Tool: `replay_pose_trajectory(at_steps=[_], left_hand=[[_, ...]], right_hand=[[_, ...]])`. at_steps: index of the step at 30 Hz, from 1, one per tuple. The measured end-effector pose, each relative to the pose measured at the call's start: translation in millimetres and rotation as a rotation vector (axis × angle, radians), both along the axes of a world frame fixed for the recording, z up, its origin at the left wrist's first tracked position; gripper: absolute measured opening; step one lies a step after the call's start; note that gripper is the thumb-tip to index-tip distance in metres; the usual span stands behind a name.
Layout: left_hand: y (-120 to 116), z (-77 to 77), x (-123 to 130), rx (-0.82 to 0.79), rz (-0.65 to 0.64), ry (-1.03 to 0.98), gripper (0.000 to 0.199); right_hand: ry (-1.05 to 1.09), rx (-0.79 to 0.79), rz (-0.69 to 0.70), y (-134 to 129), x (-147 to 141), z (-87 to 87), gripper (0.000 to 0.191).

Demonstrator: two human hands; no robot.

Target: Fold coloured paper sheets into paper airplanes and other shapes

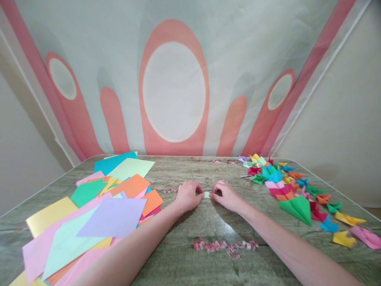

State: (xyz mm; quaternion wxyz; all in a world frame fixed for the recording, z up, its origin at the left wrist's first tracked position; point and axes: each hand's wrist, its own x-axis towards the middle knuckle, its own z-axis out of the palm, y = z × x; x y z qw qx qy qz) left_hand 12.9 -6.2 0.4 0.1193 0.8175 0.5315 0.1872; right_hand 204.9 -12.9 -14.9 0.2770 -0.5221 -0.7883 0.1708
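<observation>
A small pale green piece of paper (206, 194) lies between my hands at the middle of the table. My left hand (189, 195) pinches its left edge between thumb and fingers. At the opposite edge, my right hand (226, 195) has its thumb and fingertips closed on the paper too. Both hands rest low, close to the tabletop. The paper is so small in view that its folds cannot be made out, and my fingertips cover its ends.
Loose coloured paper sheets (111, 217) are spread in a pile on the left. Folded paper figures crowd the right side, among them a green paper plane (297, 208). The wood-patterned table (178, 254) carries pink flower prints. Behind it hangs a pink and grey backdrop (175, 147).
</observation>
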Motion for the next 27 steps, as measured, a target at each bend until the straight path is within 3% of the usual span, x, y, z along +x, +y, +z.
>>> replay_pose_trajectory(at_steps=[27], left_hand=[[-3.8,2.3,7.9,-0.036,0.038,-0.023,0.028]], right_hand=[[0.032,-0.006,-0.017,-1.1,-4.1,-1.5,0.005]])
